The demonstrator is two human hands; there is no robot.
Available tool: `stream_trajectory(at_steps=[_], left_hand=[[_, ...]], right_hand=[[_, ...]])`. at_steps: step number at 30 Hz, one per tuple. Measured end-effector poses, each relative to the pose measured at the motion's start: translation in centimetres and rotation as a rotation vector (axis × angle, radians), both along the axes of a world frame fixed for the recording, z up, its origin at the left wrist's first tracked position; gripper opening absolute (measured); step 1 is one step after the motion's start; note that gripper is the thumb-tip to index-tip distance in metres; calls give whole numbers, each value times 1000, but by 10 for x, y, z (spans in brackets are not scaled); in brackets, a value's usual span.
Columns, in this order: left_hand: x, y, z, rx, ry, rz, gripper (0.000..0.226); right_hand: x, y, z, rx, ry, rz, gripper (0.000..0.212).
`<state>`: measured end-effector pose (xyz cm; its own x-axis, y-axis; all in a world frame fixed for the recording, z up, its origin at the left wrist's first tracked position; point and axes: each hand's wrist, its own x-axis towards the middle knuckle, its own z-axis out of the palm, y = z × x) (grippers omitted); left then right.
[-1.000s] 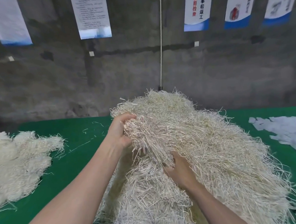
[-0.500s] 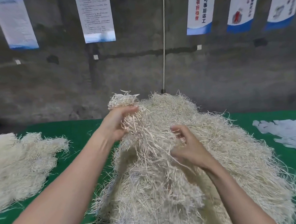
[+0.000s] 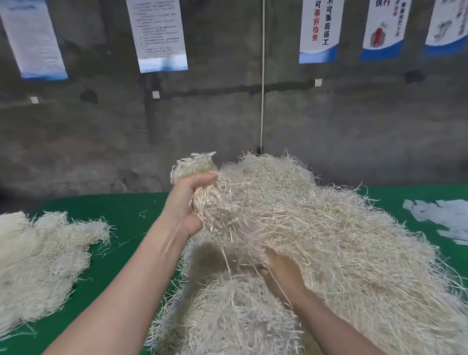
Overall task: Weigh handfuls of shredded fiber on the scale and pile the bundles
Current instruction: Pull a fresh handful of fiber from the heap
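Fingers of left hand [image 3: 187,204]: clenched round a handful [image 3: 197,164] of fiber, lifted higher than a moment ago.
Fingers of right hand [image 3: 284,272]: dropped lower, buried under trailing strands; grip impossible to tell.
Heap [image 3: 339,239]: just right of both sets of fingers.
Meaning: handful nearly parted; scale out of sight.

Quick count from this person's bench: two hands (left hand [image 3: 187,204], right hand [image 3: 282,272]), two fiber piles (big pile [image 3: 339,239] in the middle, smaller pile [image 3: 33,258] left), one lifted clump [image 3: 197,165], one heap of paper slips [image 3: 452,220] right, one green table [image 3: 120,210], five posters [image 3: 160,32], three white wall tags [image 3: 156,94], one white cord [image 3: 262,67].
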<state>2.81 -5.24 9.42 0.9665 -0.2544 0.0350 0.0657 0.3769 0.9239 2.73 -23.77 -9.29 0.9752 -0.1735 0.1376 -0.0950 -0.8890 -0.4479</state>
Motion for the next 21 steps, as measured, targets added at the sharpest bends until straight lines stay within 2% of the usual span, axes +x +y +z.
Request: stream_trajectory(at_steps=[2,6,8,10,12,13,15,16,18,19,20,21], left_hand=[[-3,-1,-7,28,-28,17,10],[10,4,-20,17,1,49,12],[16,9,-26,10,24,61,28],[19,13,-29,29,32,103,36],[22,17,-30,44,37,115,45],[22,19,-30,47,33,121,48],[19,20,-25,56,19,125,45],[18,19,-22,60,14,122,41],[13,13,-16,42,13,109,38],[10,9,-13,22,24,86,37],[7,5,-10,-10,35,46,34],[3,3,-5,-54,33,-10,30]], right_hand=[[-6,-12,-13,-66,21,-17,38],[-22,-23,-25,-48,86,-29,58],[-30,-20,-16,34,119,29,63],[-34,-23,7,241,145,117,70],[-41,-37,54,490,198,219,72],[-47,-43,84,490,221,315,71],[-56,-45,133,464,174,506,75],[-58,-37,148,485,92,513,83],[-52,-3,158,582,-89,443,114],[-45,21,154,601,-121,415,125],[-39,45,143,590,-96,394,128],[-32,64,127,564,-31,373,119]])
